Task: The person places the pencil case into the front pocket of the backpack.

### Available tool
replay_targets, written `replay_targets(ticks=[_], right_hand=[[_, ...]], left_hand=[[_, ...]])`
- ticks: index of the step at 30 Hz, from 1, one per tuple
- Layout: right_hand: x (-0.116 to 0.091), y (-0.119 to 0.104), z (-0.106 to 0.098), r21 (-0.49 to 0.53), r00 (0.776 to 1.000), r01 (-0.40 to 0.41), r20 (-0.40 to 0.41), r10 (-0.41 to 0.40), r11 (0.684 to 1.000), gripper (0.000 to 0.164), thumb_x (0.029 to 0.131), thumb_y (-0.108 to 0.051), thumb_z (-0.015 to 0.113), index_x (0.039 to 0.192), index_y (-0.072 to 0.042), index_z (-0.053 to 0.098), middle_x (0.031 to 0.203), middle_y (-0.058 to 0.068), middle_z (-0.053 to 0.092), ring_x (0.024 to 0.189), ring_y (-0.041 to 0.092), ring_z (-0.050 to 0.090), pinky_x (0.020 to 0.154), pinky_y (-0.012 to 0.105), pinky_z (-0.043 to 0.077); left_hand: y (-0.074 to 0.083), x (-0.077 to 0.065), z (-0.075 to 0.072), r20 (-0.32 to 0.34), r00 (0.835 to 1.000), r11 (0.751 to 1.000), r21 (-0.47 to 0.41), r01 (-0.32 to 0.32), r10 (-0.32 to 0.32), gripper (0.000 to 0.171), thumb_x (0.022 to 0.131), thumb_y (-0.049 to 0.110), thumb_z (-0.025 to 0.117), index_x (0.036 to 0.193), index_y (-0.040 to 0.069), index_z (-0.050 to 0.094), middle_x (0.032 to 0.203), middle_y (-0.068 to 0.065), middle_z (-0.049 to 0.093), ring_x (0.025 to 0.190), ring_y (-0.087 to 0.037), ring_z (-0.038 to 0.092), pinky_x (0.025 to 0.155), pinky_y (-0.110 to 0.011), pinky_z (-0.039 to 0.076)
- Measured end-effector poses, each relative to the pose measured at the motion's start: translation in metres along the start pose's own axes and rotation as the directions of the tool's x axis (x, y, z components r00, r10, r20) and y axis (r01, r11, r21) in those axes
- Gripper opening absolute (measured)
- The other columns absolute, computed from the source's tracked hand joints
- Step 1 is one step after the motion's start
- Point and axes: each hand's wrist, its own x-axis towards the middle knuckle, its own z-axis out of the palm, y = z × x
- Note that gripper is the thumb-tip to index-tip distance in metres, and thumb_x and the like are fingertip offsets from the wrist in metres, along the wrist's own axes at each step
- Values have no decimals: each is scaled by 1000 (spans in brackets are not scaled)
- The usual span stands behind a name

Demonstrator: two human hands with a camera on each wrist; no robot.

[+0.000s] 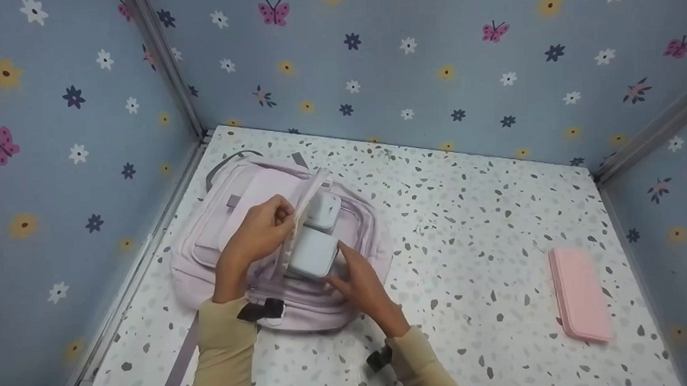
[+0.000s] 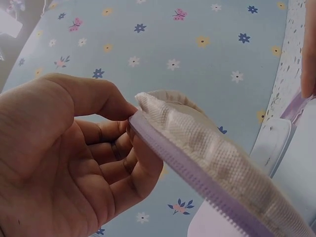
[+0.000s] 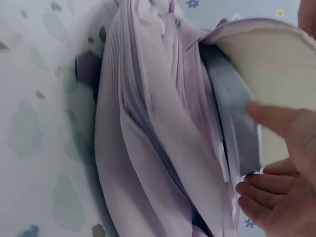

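A pale pink backpack (image 1: 264, 188) lies on the table with its front pocket unzipped. My left hand (image 1: 261, 229) pinches the pocket flap by its lilac zipper edge (image 2: 185, 170) and lifts it, so the cream lining (image 2: 217, 143) shows. Inside the pocket sit two white boxes with rounded corners: a nearer box (image 1: 313, 252) and a farther box (image 1: 324, 209). My right hand (image 1: 363, 283) grips the nearer box at its right end, thumb on one side and fingers at the opposite edge. The flap hides part of both boxes.
A pink rectangular case (image 1: 583, 295) lies on the speckled table (image 1: 464, 257) at the right. One backpack strap (image 1: 176, 366) trails toward the front edge. Blue panels with flowers and butterflies (image 1: 383, 55) enclose the table at the back and sides.
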Motion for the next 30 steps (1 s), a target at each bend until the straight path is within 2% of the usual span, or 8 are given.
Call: replay_targets(ticks=[3,5,7,10,12,14,26,30], right_hand=[[-10,-7,-1,49,1000,-8,-13,9,999,62,87,-17,69,139,4,43,132,21,56,99,21,63,96,39,47],[-17,-12,-2,83,1000,-9,-5,9,997,56,89,-12,66,138,5,44,113,21,65,72,13,60,80,34,52],[-22,-16,-3,108,1000,-5,12,3,994,53,91,-7,62,139,4,43,110,21,66,60,10,50,71,33,50],[-27,-18,-3,134,999,-6,42,1,991,51,93,-3,56,141,4,40,117,23,64,81,22,66,80,37,53],[-28,-17,-3,137,999,-9,55,2,991,51,94,-1,53,143,3,38,137,21,51,109,30,62,94,42,49],[-27,-17,-2,136,998,-8,65,-1,991,51,94,2,50,144,4,36,143,20,45,125,32,51,102,45,42],[-10,-28,17,85,993,33,109,-43,996,56,92,5,46,145,5,30,148,19,38,134,29,41,109,39,35],[-9,-23,17,107,993,36,108,-47,994,59,89,8,47,146,4,30,145,19,42,115,27,58,101,36,44]], left_hand=[[-1,-1,1,-6,1000,1000,-9,5,-5,11,91,9,51,98,2,56,83,-8,58,76,-18,54,69,-30,44],[-2,-2,1,-9,1000,1000,-14,5,-5,11,91,9,51,98,2,56,83,-8,58,76,-18,54,69,-29,44],[-2,-2,1,-12,1000,1000,-14,2,-2,11,90,8,51,98,2,56,83,-8,58,76,-18,54,69,-29,44],[0,-1,2,-13,1000,1000,-17,-9,9,11,90,8,51,97,1,56,84,-8,58,78,-19,54,71,-30,44],[2,0,3,-15,1000,1000,-11,-16,16,11,90,8,51,97,1,56,84,-8,58,78,-19,54,71,-30,44],[3,1,4,-18,1000,1000,-7,-22,22,11,90,8,50,97,2,56,84,-8,58,77,-19,53,70,-30,44],[8,3,10,2,998,998,0,-64,64,10,91,7,51,97,1,57,81,-7,57,73,-17,52,67,-28,44],[6,2,8,-3,999,999,4,-36,36,11,92,9,50,98,2,57,84,-8,58,76,-18,53,69,-30,44]])
